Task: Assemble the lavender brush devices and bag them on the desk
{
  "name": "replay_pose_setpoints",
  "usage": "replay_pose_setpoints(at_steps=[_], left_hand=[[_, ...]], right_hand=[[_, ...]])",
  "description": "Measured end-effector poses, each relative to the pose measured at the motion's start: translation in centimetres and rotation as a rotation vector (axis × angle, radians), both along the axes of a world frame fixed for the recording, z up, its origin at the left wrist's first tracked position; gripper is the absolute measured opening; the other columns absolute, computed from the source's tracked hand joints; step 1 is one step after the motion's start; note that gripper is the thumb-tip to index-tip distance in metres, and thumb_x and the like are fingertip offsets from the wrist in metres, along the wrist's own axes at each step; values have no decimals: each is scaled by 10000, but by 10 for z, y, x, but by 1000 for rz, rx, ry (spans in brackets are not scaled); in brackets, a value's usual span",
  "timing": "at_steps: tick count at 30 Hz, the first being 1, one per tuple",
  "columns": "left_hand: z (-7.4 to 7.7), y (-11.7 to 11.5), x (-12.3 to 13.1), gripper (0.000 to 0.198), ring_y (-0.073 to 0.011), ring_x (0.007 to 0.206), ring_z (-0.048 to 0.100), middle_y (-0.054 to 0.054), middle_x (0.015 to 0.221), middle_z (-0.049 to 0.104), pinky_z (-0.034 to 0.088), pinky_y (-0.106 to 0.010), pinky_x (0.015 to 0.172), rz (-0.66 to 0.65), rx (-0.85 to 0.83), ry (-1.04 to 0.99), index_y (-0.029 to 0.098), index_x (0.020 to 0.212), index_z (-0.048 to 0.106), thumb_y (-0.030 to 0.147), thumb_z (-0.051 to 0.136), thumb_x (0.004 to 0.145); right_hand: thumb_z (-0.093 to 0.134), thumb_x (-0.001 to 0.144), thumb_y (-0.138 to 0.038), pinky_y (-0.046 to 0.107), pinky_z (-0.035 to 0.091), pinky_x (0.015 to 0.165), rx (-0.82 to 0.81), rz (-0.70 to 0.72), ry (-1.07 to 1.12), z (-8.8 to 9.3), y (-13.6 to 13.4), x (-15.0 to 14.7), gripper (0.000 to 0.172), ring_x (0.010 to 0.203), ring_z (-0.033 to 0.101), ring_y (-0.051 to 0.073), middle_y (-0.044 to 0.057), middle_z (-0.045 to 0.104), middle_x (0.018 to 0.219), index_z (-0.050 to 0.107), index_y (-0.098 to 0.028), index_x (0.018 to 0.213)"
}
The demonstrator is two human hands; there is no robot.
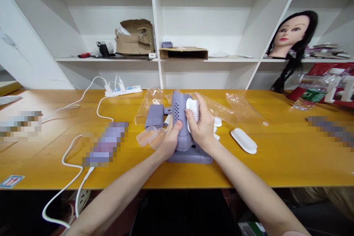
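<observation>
1. While the head view looks down on the work, the left hand [171, 140] and the right hand [200, 125] are both on a lavender device [179, 118], which stands near the middle of the yellow wooden surface [276, 162].
2. The left fingers are closed narrowly around the device's body. The right fingers are curled around a white bristle brush [193, 108] and hold it against the upper part of the device. I cannot tell if the brush is already fixed there.
3. The device stands on a flat lavender base [190, 158], just below the fingers of both hands. Its long axis goes almost straight up from the surface, and its top leans a little away from the person. Its perforated side points up and to the left.
4. Just left of the left fingers lie a lavender rectangular case [154, 116] and two small translucent containers [146, 136]. Right of the right fingers lies a white oval cover [243, 141]. Beyond the fingers is a clear plastic bag [245, 108].
5. If the right fingers push too hard or at an angle, the device could tip over on its base. If their grip is loose, the brush could slip and fall on the containers.
</observation>
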State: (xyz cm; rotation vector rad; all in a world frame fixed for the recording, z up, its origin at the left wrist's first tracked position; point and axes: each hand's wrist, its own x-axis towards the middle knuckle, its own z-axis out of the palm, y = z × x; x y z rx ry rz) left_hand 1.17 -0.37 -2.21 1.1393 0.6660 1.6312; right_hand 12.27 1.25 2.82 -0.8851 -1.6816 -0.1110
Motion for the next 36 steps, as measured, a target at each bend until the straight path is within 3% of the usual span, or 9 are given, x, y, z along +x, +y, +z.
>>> replay_pose_setpoints(at_steps=[6, 9, 11, 14, 18, 22, 26, 32, 36], left_hand=[[15, -4, 7, 466, -222, 1321, 448, -57, 1279, 627, 302, -333, 1140, -81, -171, -233, 216, 1292, 553, 356, 584, 849], [29, -1, 6, 451, -260, 1174, 586, -106, 1165, 685, 435, -399, 1041, -116, -362, -369, 155, 1289, 548, 370, 478, 900], [36, 3, 0, 489, -278, 1078, 640, -132, 1099, 704, 485, -428, 973, -146, -396, -395, 120, 1277, 551, 424, 413, 920], [41, 9, -12, 558, -290, 937, 686, -142, 994, 720, 527, -458, 882, -158, -400, -420, 107, 1259, 556, 502, 356, 919], [41, 13, -22, 572, -279, 832, 699, -126, 900, 721, 547, -452, 816, -147, -384, -469, 136, 1257, 561, 536, 347, 908], [37, 13, -20, 570, -281, 854, 696, -141, 924, 720, 545, -455, 823, -186, -403, -461, 129, 1260, 556, 531, 360, 906], [34, 12, -18, 569, -289, 884, 695, -149, 953, 724, 536, -470, 846, -219, -397, -419, 115, 1244, 563, 529, 372, 904], [34, 11, -19, 593, -307, 920, 689, -167, 1020, 711, 520, -492, 870, -281, -372, -390, 102, 1258, 552, 537, 373, 898], [34, 11, -17, 593, -309, 949, 682, -172, 1052, 702, 507, -490, 896, -284, -414, -399, 93, 1270, 540, 527, 390, 896]], right_hand=[[486, 893, -356, 400, 484, 940, -110, 22, 5, 5, 3, -2, 514, 1126, 603, 264, 164, 610, 1258, 435, -128, 1351], [496, 878, -433, 409, 517, 800, -319, 106, -36, 13, 11, 5, 599, 883, 659, 255, 104, 691, 968, 390, -149, 1394], [427, 902, -478, 358, 516, 675, -454, 218, -22, 21, 18, 16, 593, 670, 632, 204, 39, 652, 756, 389, -158, 1400], [389, 907, -493, 287, 468, 565, -578, 210, 34, 32, 30, 40, 527, 496, 542, 135, 6, 589, 660, 520, -148, 1283], [461, 872, -366, 264, 414, 573, -707, -61, -282, 33, 48, 63, 359, 525, 560, 142, 31, 618, 617, 654, -126, 1056], [539, 788, -268, 252, 364, 562, -799, -56, -666, 16, 52, 58, 207, 661, 620, 176, 67, 685, 707, 700, -160, 860], [603, 738, -307, 268, 331, 554, -765, -16, -774, 6, 40, 39, 220, 773, 647, 223, 101, 715, 813, 700, -166, 877], [563, 779, -251, 269, 377, 587, -821, -145, -878, 23, 34, 49, 277, 855, 661, 231, 120, 714, 934, 667, -169, 1023], [654, 660, -163, 289, 413, 568, -938, -235, -1009, 29, 35, 63, 207, 798, 669, 262, 130, 704, 850, 700, -156, 861]])
